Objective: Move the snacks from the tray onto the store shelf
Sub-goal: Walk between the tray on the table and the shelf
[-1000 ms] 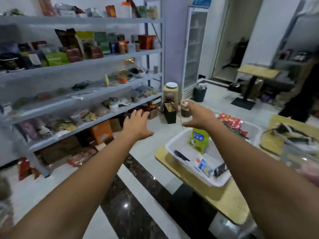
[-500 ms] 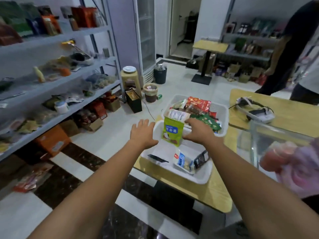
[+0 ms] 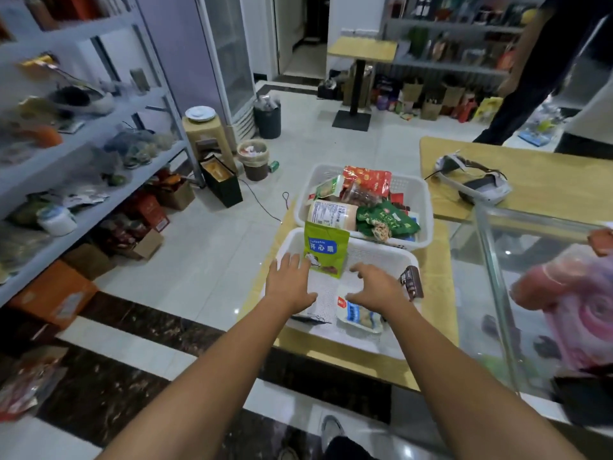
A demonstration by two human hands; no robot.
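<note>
A white tray [image 3: 381, 250] sits on a wooden table in front of me. A green snack pouch [image 3: 326, 249] stands upright at its far side. A blue-and-white packet [image 3: 360, 315] and a dark flat packet [image 3: 310, 318] lie on its floor, and a brown bar [image 3: 411, 282] leans on its right wall. My left hand [image 3: 290, 283] hovers open over the tray's left part, just in front of the pouch. My right hand [image 3: 376, 287] is open above the blue-and-white packet. Neither hand holds anything. The grey store shelf [image 3: 99, 154] runs along the left.
A second white tray [image 3: 414, 194] behind the first is full of snack bags. A glass case [image 3: 517, 287] stands to the right. A headset [image 3: 474, 180] lies on another table. A person stands at the far right. Boxes, bins and a stool sit on the floor by the shelf.
My view swung from the shelf to the tray. My right hand, which touched the green pouch's top half a second ago, now hovers lower over the tray; my left hand came in over it.
</note>
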